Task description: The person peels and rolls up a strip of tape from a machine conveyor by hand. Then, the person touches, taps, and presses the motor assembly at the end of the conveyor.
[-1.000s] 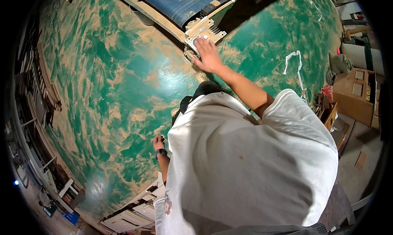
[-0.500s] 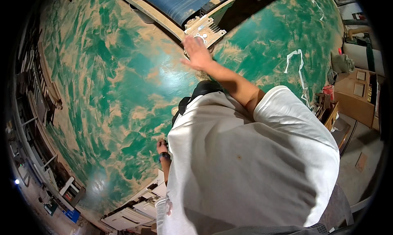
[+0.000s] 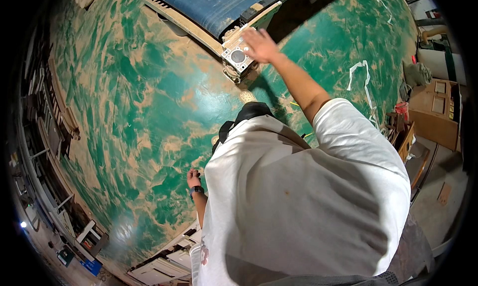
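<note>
My right hand (image 3: 260,46), slightly blurred, is stretched over the corner of a conveyor-like machine with a wide blue belt (image 3: 199,4). Its fingers are spread, and it holds nothing I can see. Whether the palm touches the machine I cannot tell. Just left of the hand is a silvery square bearing block (image 3: 238,56) with a round grey centre, fixed at the end of the wooden-coloured side rail (image 3: 191,27). Low beside my body hangs my left hand (image 3: 193,177), fingers curled in, with no object visible in it. A dark watch (image 3: 197,189) is on that wrist.
Sawdust lies in streaks over the green floor (image 3: 149,111). White strips (image 3: 367,86) trail across it on the right. Wooden panels (image 3: 435,111) and a red container (image 3: 402,108) stand farther right. Racks of timber (image 3: 47,121) line the left, and pale boards (image 3: 159,270) lie behind me.
My right hand has moved right and up across the machine's corner, uncovering the bearing block. The view has shifted slightly. My left hand still hangs at my side.
</note>
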The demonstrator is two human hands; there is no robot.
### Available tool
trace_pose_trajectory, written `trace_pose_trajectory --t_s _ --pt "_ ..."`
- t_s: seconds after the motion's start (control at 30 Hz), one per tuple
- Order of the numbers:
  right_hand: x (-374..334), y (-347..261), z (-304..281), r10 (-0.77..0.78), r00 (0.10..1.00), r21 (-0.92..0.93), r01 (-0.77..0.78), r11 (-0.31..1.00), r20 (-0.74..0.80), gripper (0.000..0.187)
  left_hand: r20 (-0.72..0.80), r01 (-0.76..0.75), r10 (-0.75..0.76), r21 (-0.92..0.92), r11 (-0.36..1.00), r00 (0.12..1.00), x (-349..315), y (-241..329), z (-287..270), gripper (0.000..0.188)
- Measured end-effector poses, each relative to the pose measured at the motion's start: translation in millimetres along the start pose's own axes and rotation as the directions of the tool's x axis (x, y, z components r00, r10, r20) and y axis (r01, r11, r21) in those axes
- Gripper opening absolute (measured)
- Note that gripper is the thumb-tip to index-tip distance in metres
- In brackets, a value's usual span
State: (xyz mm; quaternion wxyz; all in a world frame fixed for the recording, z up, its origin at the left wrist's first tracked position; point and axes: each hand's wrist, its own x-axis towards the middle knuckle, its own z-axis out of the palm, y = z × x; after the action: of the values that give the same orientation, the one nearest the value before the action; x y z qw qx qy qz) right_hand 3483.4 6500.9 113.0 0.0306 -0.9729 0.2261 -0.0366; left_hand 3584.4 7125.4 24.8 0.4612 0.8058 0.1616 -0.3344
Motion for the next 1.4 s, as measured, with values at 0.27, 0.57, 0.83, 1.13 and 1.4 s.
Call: trace_pose_trajectory --t_s 0.27,0.57,0.83,1.13,1.4 --pt "-13 32 -8 0.315 0.948 0.010 -0.315 0.949 -0.036 0.073 0.145 0.006 0.025 -0.210 0.978 0.989 14 -39 -5 0.007" --pt "-11 55 13 0.544 0.761 0.603 -0.630 0.489 0.354 0.069 0.149 -0.090 0.094 -0.034 0.995 0.984 30 -67 -14 0.007" --pt "-74 -22 -14 -0.022 0.997 0.060 0.027 0.998 -0.069 0.061 0.183 -0.083 0.097 -0.083 0.993 0.978 35 -35 -11 0.024" --pt "-75 33 25 0.824 0.537 0.271 -0.833 0.483 0.180 0.064 0.224 -0.036 0.051 -0.068 0.997 0.973 65 -93 -22 0.006" --pt "0 -10 -2 0.340 0.928 0.175 -0.313 0.933 -0.152 0.071 0.184 -0.023 0.021 0.011 1.000 0.983 31 -10 -10 0.020"
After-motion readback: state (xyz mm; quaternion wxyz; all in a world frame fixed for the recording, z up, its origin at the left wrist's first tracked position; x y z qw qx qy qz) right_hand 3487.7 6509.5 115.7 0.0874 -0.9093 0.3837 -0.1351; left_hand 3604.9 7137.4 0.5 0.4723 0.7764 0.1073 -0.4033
